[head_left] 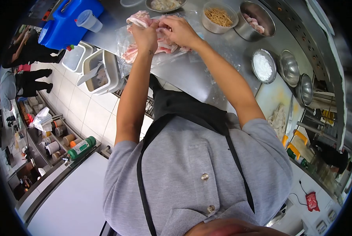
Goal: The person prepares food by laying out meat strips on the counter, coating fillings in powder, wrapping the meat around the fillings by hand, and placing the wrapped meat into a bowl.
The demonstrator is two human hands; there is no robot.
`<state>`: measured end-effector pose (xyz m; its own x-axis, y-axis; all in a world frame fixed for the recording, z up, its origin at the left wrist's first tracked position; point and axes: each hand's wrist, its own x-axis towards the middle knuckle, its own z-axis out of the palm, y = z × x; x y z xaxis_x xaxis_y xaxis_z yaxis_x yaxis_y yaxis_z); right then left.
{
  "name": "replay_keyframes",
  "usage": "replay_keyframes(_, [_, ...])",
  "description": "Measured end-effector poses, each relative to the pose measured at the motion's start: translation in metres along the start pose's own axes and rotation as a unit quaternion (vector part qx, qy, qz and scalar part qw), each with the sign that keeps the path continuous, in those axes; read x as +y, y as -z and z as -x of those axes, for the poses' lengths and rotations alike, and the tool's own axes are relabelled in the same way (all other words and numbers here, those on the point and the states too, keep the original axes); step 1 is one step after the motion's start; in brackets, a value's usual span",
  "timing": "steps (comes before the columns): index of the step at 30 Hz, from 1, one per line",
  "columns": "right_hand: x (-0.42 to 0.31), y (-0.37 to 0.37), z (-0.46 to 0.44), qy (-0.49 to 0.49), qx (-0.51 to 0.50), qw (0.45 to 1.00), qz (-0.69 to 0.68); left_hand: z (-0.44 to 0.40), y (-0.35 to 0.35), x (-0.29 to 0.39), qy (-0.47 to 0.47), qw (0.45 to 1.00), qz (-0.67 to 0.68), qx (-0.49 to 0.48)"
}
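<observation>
On the steel table, raw pale-pink meat (pixel 131 52) with white fat lies on a clear plastic sheet (pixel 123 70). My left hand (pixel 145 38) is closed around a strip of this meat (pixel 138 18), which sticks up beyond the fingers. Close beside it, my right hand (pixel 182 32) has its fingers bent and pressed on the meat between both hands. The fingertips of both hands nearly meet, and part of the meat is hidden under them.
At the back stand a tub of thin wooden sticks (pixel 218 17), a steel pot with meat pieces (pixel 269 33) and a dish of pale food (pixel 164 4). A bowl of white powder (pixel 262 67) is to the right; a blue jug (pixel 69 23) and white bins (pixel 115 76) are left. Other people stand farther left.
</observation>
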<state>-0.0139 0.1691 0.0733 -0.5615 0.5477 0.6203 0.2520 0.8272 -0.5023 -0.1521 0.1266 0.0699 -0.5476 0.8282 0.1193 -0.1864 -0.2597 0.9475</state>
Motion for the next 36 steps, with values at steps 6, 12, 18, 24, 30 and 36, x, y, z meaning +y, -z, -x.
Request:
replay_keyframes(6, [-0.008, 0.004, 0.007, -0.148, -0.098, 0.980, -0.090, -0.009, 0.011, -0.004, 0.102, 0.991, 0.086, -0.005])
replay_keyframes(12, [0.002, 0.011, 0.028, -0.023, -0.017, 0.997, -0.065, -0.030, 0.032, -0.006, 0.154, 0.972, 0.177, 0.003])
replay_keyframes(18, [0.019, 0.028, 0.032, -0.255, -0.002, 0.962, -0.096, -0.056, 0.059, -0.002, 0.154, 0.963, 0.219, 0.028])
replay_keyframes(24, [0.069, 0.026, 0.026, -0.261, -0.100, 0.960, -0.024, -0.037, 0.056, 0.045, 0.125, 0.976, 0.172, -0.036])
replay_keyframes(30, [0.029, 0.036, -0.005, -0.238, 0.054, 0.967, -0.073, -0.011, 0.034, 0.052, 0.164, 0.945, 0.216, -0.183])
replay_keyframes(36, [-0.036, 0.069, -0.041, -0.175, 0.051, 0.970, -0.158, 0.017, 0.001, 0.048, 0.185, 0.930, 0.183, -0.259])
